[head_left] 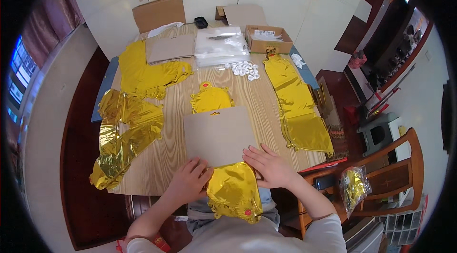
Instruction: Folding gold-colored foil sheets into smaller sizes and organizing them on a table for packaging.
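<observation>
A grey-brown cardboard sheet (221, 134) with a hanger slot at its far edge lies on the table in front of me. Beneath it runs a flat gold foil balloon (233, 191), whose near part hangs over the table edge toward my lap. The balloon's far end shows beyond the card, with a red spot on it. My left hand (193, 177) rests at the card's near left corner, fingers extended and thumb by the foil. On the near right corner lies my right hand (267, 163), its fingers spread flat over the card.
More gold foil balloons lie at the left (128, 129), far left (147, 72) and right (300, 105). Farther back are stacked cardboard sheets (171, 49), clear plastic bags (221, 46), small white rolls (243, 69) and an open carton (270, 41). A wooden chair (395, 177) stands right.
</observation>
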The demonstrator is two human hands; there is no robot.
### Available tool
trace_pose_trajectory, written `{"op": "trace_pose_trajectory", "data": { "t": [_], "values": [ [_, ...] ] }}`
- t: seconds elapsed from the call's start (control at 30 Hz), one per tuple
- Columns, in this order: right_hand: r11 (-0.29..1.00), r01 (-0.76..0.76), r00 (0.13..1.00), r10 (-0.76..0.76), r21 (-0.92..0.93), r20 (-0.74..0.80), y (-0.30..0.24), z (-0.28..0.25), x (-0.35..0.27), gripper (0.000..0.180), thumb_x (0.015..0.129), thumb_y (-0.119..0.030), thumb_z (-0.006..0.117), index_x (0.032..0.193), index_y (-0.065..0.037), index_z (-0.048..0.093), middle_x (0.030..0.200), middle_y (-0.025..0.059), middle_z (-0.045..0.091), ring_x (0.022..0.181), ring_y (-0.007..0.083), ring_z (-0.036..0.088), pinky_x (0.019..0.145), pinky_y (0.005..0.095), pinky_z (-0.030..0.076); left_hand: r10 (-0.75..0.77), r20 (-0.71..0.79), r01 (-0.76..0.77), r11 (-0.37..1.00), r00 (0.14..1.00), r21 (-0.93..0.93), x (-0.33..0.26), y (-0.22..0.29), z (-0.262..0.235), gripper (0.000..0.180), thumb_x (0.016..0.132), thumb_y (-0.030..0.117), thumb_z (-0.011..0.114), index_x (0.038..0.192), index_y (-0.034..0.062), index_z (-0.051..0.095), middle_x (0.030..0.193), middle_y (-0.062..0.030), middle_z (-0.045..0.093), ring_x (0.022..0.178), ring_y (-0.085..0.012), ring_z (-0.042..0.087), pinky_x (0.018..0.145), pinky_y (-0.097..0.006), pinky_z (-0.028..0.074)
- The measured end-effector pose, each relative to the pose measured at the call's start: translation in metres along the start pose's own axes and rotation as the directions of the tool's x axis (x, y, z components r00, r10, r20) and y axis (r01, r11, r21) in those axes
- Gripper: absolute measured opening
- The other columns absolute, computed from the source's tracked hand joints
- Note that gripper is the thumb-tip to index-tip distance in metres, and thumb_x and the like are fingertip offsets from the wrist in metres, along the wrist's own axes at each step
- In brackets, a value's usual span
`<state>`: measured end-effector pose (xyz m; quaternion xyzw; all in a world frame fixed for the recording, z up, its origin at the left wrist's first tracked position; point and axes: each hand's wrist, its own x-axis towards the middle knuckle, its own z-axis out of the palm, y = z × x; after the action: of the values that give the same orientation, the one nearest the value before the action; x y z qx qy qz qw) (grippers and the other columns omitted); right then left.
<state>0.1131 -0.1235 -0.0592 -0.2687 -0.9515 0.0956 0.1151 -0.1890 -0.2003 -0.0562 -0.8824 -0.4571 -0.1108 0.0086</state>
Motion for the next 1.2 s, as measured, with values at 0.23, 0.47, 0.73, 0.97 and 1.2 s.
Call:
{"op": "trace_pose_trajectory", "data": {
  "t": [0.23,0.47,0.73,0.97,1.2],
  "values": [
    [0.997,0.047,0.998,-0.049,-0.054,-0.035,0.004,-0.004,0.007,0.053,0.08,-0.032,0.067,0.126,-0.009,0.056,0.133,0.0094,0.057,0.126,0.0237,0.052,0.112,0.0468,0.033,0.057,0.046,-0.055,0.998,0.997,-0.032,0.004,-0.005,-0.013,0.061,0.064,0.034,0.076,0.118,0.0102,0.061,0.119,-0.0143,0.058,0.114,-0.0336,0.056,0.1,-0.045,0.045],
    [0.987,0.109,0.991,-0.117,-0.114,-0.067,0.01,-0.003,0.01,0.031,0.083,-0.028,0.066,0.11,-0.015,0.061,0.127,0.0066,0.062,0.12,0.0216,0.058,0.11,0.047,0.036,0.122,0.026,-0.122,0.992,0.992,-0.032,0.001,-0.014,-0.007,0.069,0.058,0.037,0.08,0.119,0.0102,0.06,0.122,-0.0143,0.057,0.112,-0.0344,0.058,0.098,-0.043,0.047],
    [0.996,0.066,0.992,-0.072,-0.065,-0.104,0.013,0.007,0.01,0.02,0.086,-0.025,0.064,0.102,-0.014,0.062,0.124,0.0073,0.064,0.116,0.0207,0.061,0.109,0.047,0.038,0.095,0.048,-0.091,0.992,0.994,-0.087,0.002,-0.013,-0.011,0.079,0.053,0.038,0.083,0.123,0.0109,0.058,0.126,-0.011,0.056,0.115,-0.0352,0.057,0.097,-0.042,0.049],
    [0.999,0.017,0.995,-0.014,0.032,-0.099,0.005,0.002,0.007,0.046,0.081,-0.035,0.068,0.117,-0.007,0.059,0.128,0.0109,0.061,0.121,0.0242,0.058,0.111,0.0489,0.034,0.072,0.055,-0.068,0.995,0.996,-0.075,0.002,-0.014,-0.013,0.078,0.055,0.039,0.081,0.121,0.0047,0.059,0.128,-0.0105,0.058,0.117,-0.0298,0.058,0.094,-0.039,0.051],
    [0.999,0.019,0.998,-0.017,0.036,-0.054,0.0,-0.004,0.003,0.066,0.079,-0.042,0.068,0.13,-0.003,0.054,0.135,0.0138,0.056,0.127,0.0253,0.052,0.113,0.0478,0.032,0.052,0.015,-0.051,0.997,0.999,-0.049,0.0,-0.01,-0.012,0.074,0.057,0.039,0.08,0.118,0.0022,0.061,0.126,-0.0109,0.06,0.115,-0.0282,0.059,0.092,-0.037,0.052]
  ]
}}
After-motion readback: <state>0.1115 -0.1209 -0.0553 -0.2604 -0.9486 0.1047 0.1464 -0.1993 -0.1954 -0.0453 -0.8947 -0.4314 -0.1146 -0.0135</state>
